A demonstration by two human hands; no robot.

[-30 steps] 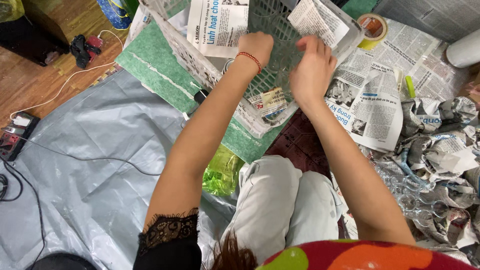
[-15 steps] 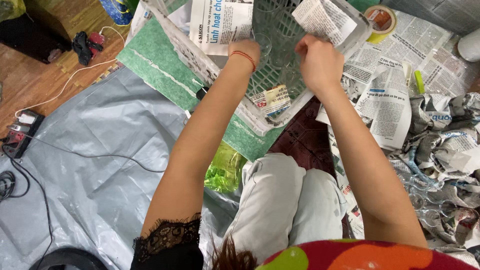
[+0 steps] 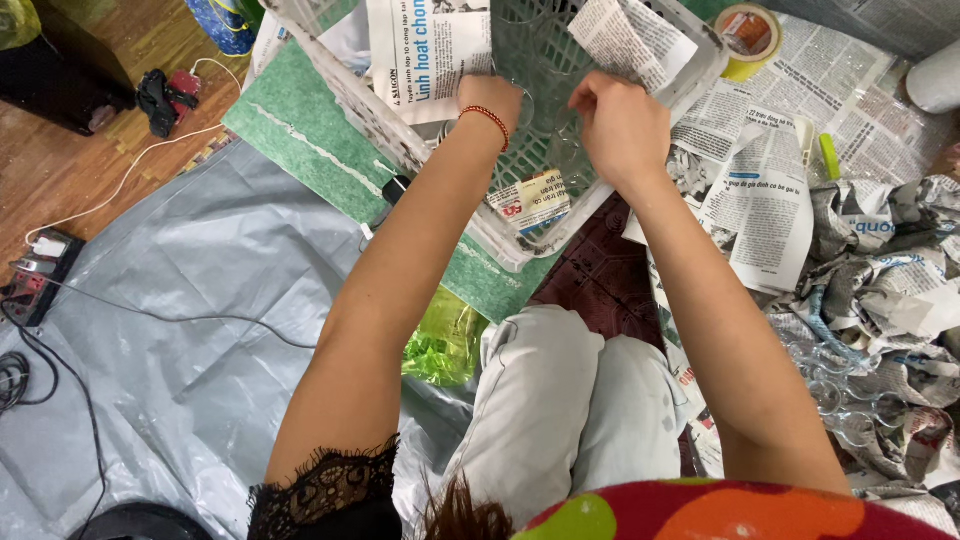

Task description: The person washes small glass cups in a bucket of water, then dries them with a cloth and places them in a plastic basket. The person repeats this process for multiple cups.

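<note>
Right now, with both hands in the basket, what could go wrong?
1. The left hand and right hand work among clear glasses in the basket; they are hard to see and might knock together.
2. More glasses lie in crumpled newspaper near the right elbow, which could bump them.

The room was evenly and softly lit, with no hard shadows; only faint shade sat under the arms and beneath the white plastic crate (image 3: 400,150). The grey tarp (image 3: 200,330) caught a mild sheen along its creases, and the wooden floor (image 3: 70,160) at the upper left looked warmer and a little dimmer. The wide lens bowed things towards the edges. The colourful garment (image 3: 720,515) at the bottom edge was soft and out of focus, while the newspaper sheets (image 3: 770,190) stayed fairly sharp. The left hand (image 3: 490,100) and right hand (image 3: 620,125) showed slight blur.
</note>
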